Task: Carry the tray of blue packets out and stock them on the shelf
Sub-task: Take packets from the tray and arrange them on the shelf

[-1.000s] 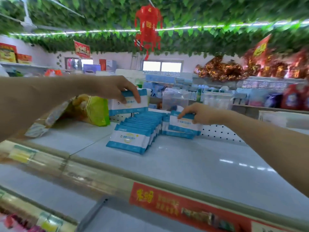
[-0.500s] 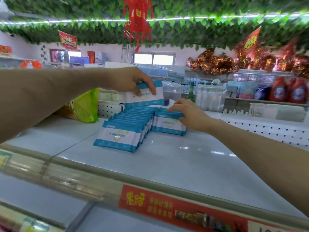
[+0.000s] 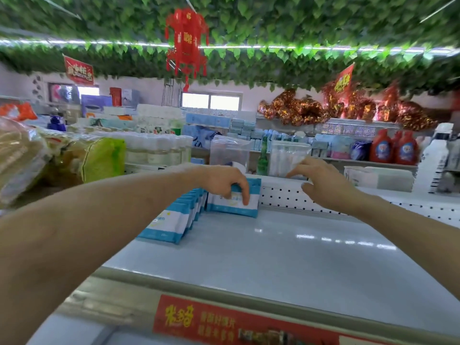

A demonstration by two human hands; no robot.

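I'm in the stocking step. My left hand (image 3: pixel 227 185) is curled over the top edge of one blue packet (image 3: pixel 234 207), with the fingers hooked down its front face. The packet stands upright at the very back of the shelf (image 3: pixel 286 250), close against the perforated back panel (image 3: pixel 286 195). It sits just beside the far end of the row of packets (image 3: pixel 166 225), which runs in a leaning line toward the front edge.

My right hand (image 3: pixel 323 185) has its fingers spread and grips nothing. It hovers above the shelf near the back panel, a little apart from the held packet.

I judge that this packet begins a second row beside the first. The next move calls for a gentle release so that it leans on the panel, since a soft pack could slump forward or nudge its neighbours. The free right hand could steady it. I cannot see the tray from here, so I cannot tell how many packets remain.
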